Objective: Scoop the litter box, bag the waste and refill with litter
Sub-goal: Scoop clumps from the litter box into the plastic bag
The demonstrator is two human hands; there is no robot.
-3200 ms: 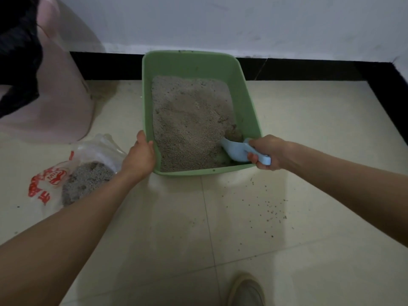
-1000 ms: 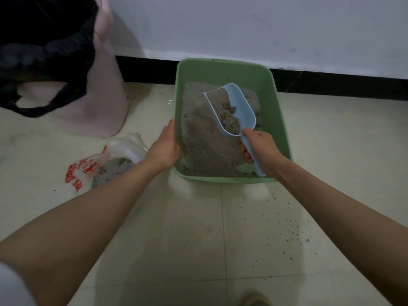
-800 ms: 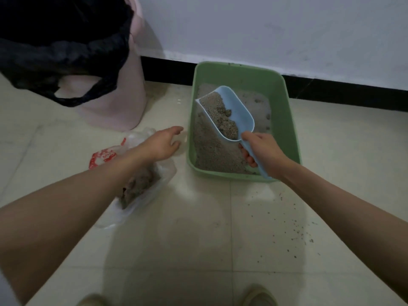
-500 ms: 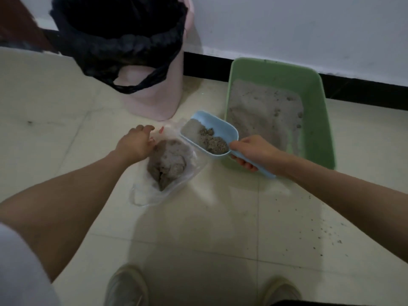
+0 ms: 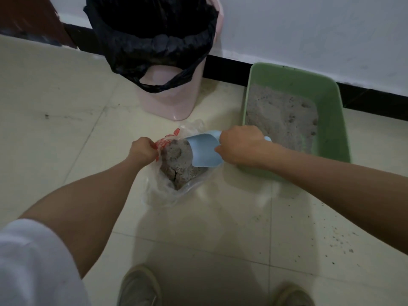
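While the left hand pinches the rim of the clear plastic bag on the floor, the right hand grips the blue scoop, now turned over above the grey waste inside. Half a second ago the scoop was upright and loaded. Beside the bag, the green litter box holds grey litter.

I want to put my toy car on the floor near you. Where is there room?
Bare tiles lie left of the left hand, in front of the pink bin, and between the plastic bag and the shoes. It is crowded where the bag, blue scoop and green litter box meet. Spilled grains dot the floor at right.
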